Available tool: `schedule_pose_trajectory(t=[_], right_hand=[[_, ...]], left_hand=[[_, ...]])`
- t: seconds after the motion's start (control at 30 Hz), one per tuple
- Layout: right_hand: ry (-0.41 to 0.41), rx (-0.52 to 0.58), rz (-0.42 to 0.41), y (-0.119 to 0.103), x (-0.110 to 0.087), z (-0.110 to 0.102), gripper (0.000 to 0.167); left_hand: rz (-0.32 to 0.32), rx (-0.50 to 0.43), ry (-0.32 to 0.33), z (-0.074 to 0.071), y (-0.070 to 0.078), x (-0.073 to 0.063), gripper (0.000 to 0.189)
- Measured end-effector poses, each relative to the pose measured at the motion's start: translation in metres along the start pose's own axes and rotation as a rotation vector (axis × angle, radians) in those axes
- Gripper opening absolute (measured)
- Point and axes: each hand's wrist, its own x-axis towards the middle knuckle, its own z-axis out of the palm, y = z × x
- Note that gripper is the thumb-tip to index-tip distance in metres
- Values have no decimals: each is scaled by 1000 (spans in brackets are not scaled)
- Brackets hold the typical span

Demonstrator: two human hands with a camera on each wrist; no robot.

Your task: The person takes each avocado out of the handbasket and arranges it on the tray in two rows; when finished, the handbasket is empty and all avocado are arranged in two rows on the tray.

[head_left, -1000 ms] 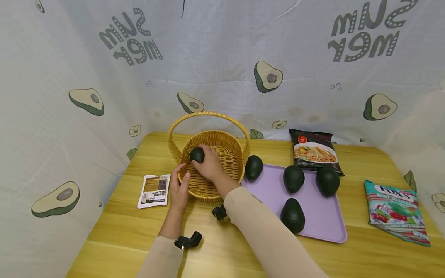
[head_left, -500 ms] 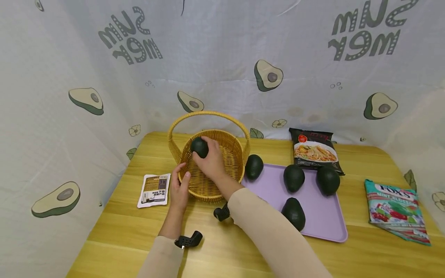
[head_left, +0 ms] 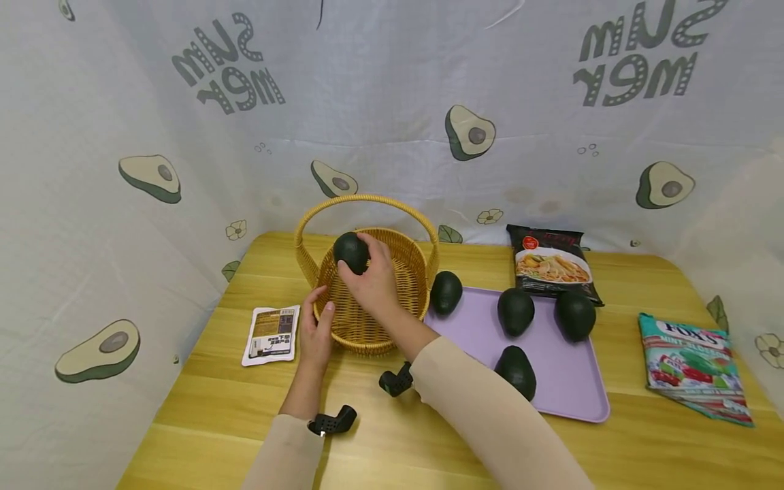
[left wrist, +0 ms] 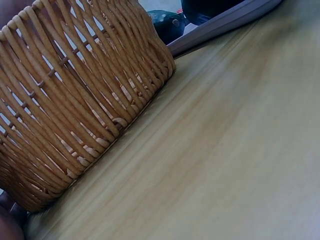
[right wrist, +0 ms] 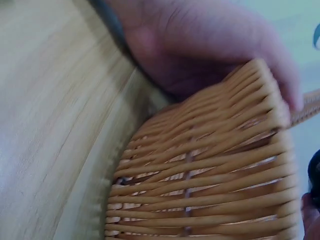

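A dark green avocado [head_left: 351,253] is pinched between the thumb and fingers of my right hand [head_left: 375,282], over the left part of the yellow wicker basket [head_left: 364,347]. In the right wrist view, part of the dark avocado [right wrist: 315,172] shows at the right edge. My left hand [head_left: 316,333] holds the basket's near left side at the rim. The right wrist view shows this left hand [right wrist: 210,40] curved around the woven wall, one digit hooked over the rim. The basket stands on the table with its handle upright; its visible floor is bare wicker.
A lilac tray [head_left: 569,381] right of the basket bears several avocados, one [head_left: 446,292] beside the basket. Behind the tray lies a black noodle packet [head_left: 551,265]. A teal candy bag [head_left: 695,371] lies far right, a white packet [head_left: 272,335] left of the basket.
My right hand has raised the avocado from low inside the basket up towards its rim. My left hand and the basket have stayed in place.
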Motion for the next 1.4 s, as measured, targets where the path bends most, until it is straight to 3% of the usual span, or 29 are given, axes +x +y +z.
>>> schedule_pose_trajectory(t=[0.4, 0.73, 1.13, 1.4], right_hand=[[-29, 30, 78, -28, -22, -30, 62], [-46, 27, 47, -38, -46, -69, 61], [-85, 42, 125, -33, -76, -130, 63], [-60, 23, 149, -17, -88, -162, 61]], left_hand=[[-9, 22, 8, -1, 0, -1, 40], [-27, 19, 12, -1, 1, -2, 40], [-22, -6, -16, 0, 2, -2, 41], [-26, -27, -12, 0, 4, -2, 40]])
